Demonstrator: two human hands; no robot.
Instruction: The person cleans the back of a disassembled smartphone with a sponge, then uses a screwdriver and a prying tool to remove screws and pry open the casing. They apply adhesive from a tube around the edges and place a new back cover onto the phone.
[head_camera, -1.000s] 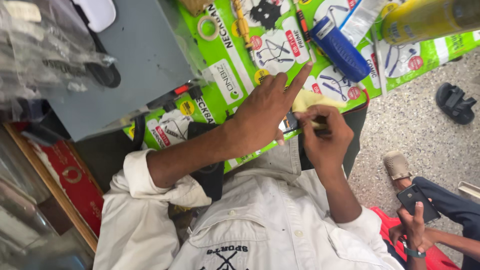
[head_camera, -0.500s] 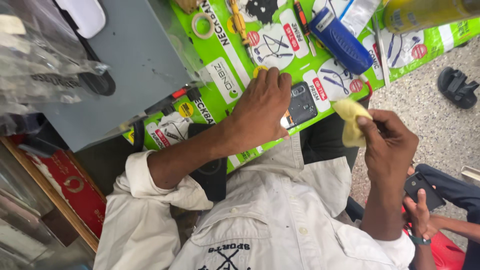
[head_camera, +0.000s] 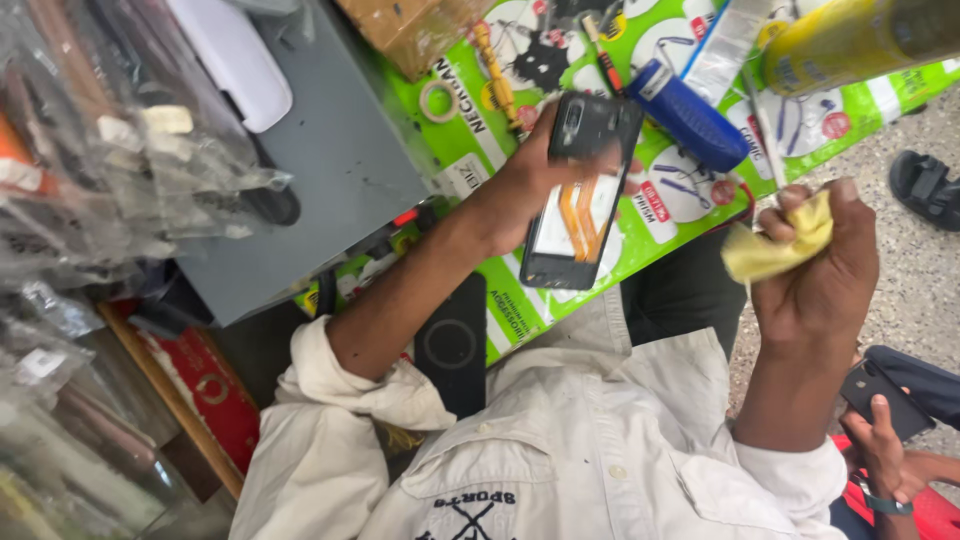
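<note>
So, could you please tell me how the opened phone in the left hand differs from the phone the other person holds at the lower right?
The opened phone has its back off, showing orange ribbon cables and pale insides; the other person's phone looks closed and plain dark. The left hand lifts the opened phone over the green mat; the other phone sits low over the floor. Both are dark slabs, each held in one hand.

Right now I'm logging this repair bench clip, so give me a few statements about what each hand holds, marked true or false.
1. The left hand holds an opened phone. True.
2. The right hand grips a yellow cloth. True.
3. The phone lies flat on the green mat. False: it is lifted off it, in the hand.
4. The blue case is in the right hand. False: it lies on the mat.
</note>
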